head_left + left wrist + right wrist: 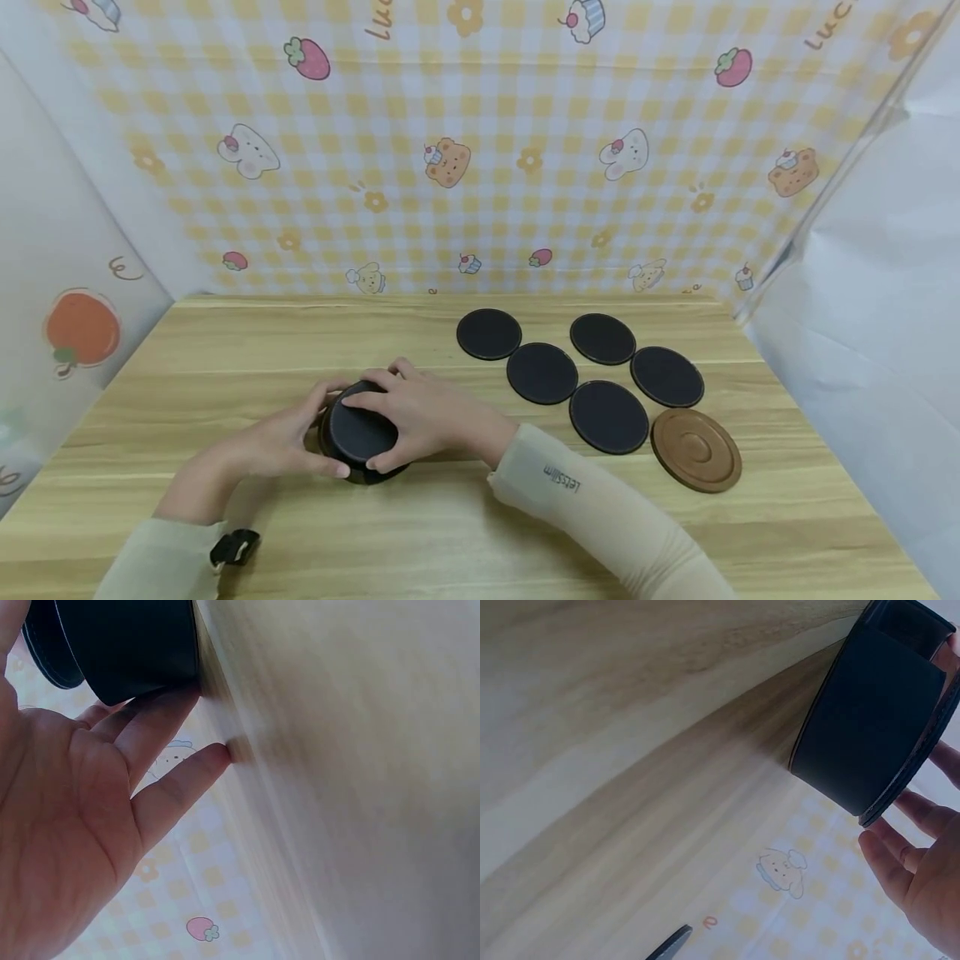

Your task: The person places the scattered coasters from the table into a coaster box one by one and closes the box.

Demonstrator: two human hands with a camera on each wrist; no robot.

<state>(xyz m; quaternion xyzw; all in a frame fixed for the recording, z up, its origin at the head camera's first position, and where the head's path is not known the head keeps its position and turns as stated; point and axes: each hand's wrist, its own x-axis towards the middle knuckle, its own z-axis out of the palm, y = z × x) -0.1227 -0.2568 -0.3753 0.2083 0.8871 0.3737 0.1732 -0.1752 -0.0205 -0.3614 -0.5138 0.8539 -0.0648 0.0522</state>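
A black round coaster (363,435) with a stitched edge lies over the mouth of a black cup-shaped coaster holder (870,712) on the table, left of centre. From the left, my left hand (281,442) grips the holder's side, thumb at the front and fingers behind. My right hand (431,412) comes over from the right and holds the coaster by its rim with spread thumb and fingers. In the right wrist view, the coaster's edge (911,776) sits right at the holder's rim, and an open slot shows in the holder's wall. The holder's inside is hidden.
Several black round coasters (542,373) lie flat on the wooden table (300,542) to the right, some edge to edge. Beside them is a brown round wooden coaster (696,450) with ring grooves. A yellow checked cloth (487,108) hangs behind, with white sheets at both sides.
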